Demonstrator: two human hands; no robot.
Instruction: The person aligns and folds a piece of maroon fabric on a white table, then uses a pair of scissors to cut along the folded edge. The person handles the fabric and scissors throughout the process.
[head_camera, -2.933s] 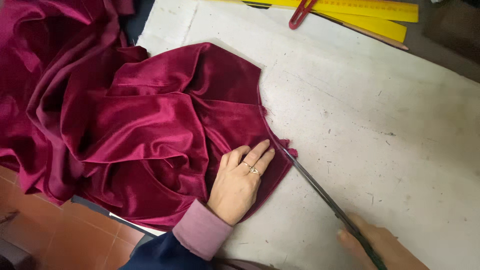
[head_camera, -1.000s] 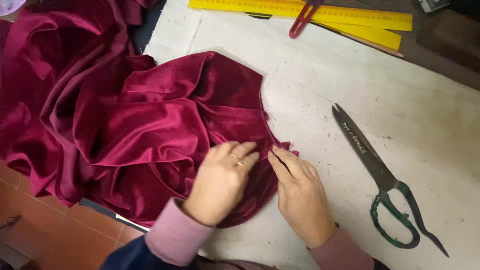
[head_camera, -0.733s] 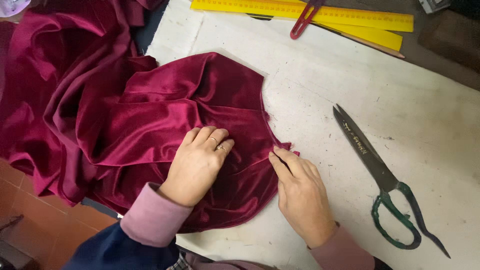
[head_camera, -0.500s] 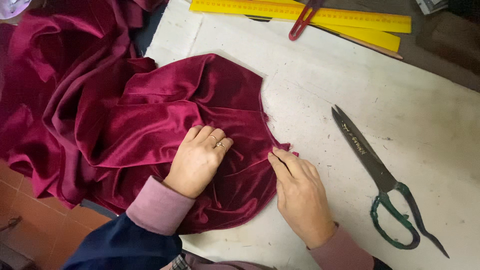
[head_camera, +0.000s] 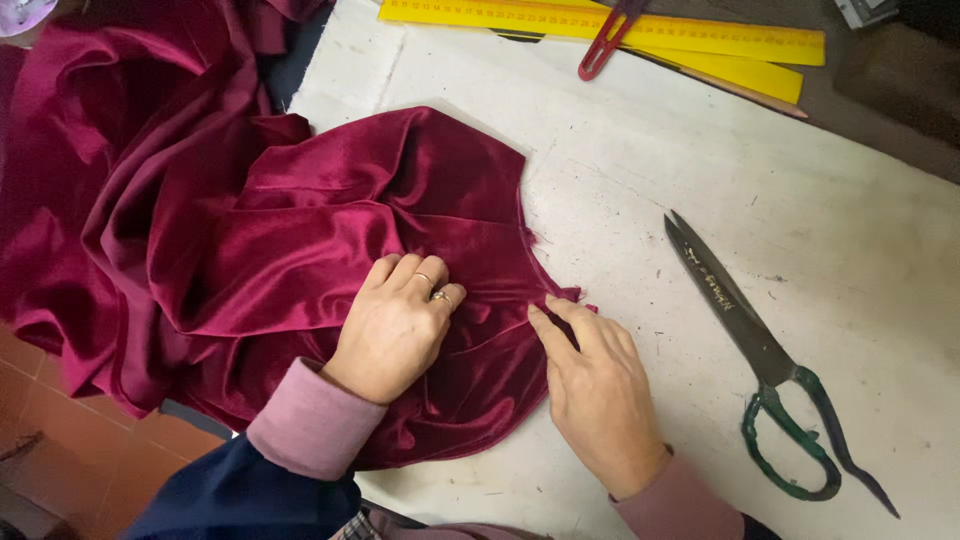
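Left hand (head_camera: 395, 330) presses flat, fingers together, on the red cloth (head_camera: 300, 240); right hand (head_camera: 595, 385) fingers rest open, gripping nothing, on its lower-right edge.

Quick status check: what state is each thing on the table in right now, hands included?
Velvet cloth: bunched, partly hanging off the table edge.
Left hand: flat on the cloth, fingers bent.
Right hand: fingertips on the cloth's cut edge.
Scissors: closed, lying flat, untouched.
Yellow rulers: lying flat at the far edge.

Cut off and covered

The velvet cloth (head_camera: 250, 220) runs past the left edge; the left hand (head_camera: 395, 330) covers folds beneath it; the yellow rulers (head_camera: 640, 30) are cropped above.
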